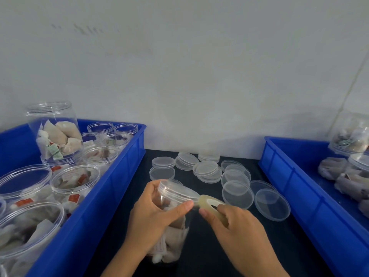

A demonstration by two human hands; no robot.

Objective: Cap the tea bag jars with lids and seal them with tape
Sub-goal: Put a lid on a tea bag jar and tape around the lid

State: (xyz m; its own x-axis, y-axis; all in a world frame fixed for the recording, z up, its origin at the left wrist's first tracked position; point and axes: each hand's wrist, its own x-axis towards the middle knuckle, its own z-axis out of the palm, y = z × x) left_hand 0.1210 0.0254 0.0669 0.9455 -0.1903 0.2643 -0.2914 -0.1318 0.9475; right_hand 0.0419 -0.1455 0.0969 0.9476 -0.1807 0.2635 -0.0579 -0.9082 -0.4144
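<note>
A clear plastic jar (171, 232) of tea bags stands low in the middle of the dark table, with a clear lid (175, 189) on top. My left hand (151, 214) grips the jar just under the lid, thumb lying along the lid's rim. My right hand (239, 232) holds a roll of clear yellowish tape (209, 202) beside the lid. The roll's end touches the lid's edge at my left thumb tip.
A blue bin (111, 186) on the left holds several uncapped jars of tea bags, one tall jar (56, 132) stacked on another. Several loose clear lids (235, 188) lie on the black table beyond my hands. A second blue bin (295, 188) at right holds capped jars lying down.
</note>
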